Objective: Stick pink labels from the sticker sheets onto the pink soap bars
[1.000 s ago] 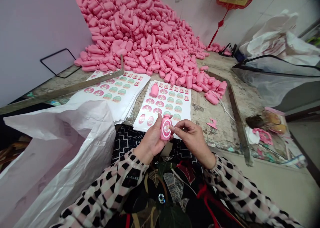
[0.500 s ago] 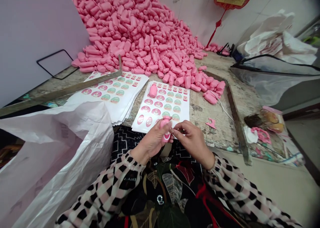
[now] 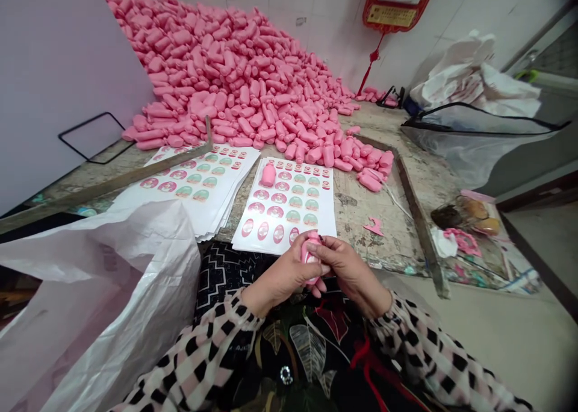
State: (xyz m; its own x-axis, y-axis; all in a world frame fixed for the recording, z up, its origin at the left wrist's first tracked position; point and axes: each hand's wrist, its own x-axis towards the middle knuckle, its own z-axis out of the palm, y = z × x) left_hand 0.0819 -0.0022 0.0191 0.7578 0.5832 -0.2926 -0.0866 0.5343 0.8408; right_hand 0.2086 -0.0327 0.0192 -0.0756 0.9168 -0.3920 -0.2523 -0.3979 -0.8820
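Observation:
Above my lap, my left hand [image 3: 289, 268] is wrapped round a small pink bottle [image 3: 310, 252] that carries a pale label on its front. My right hand [image 3: 345, 261] closes on the same bottle from the right, its thumb pressed on the label. Just beyond my hands lies a sticker sheet [image 3: 295, 204] with rows of pink and green labels. On its upper left part rests another pink bottle [image 3: 268, 174]. A second stack of sticker sheets [image 3: 212, 186] sits to the left.
A large heap of pink bottles [image 3: 235, 81] covers the back of the worktable [image 3: 352, 216]. Wooden strips [image 3: 418, 219] edge the work area. A white sack [image 3: 149, 267] stands open at the left. Scraps and a bag of small items lie at the right.
The camera view has shifted. My right hand has moved from beside the bottle onto it, its thumb now over the label. Both hands are lower, off the sheet's front edge.

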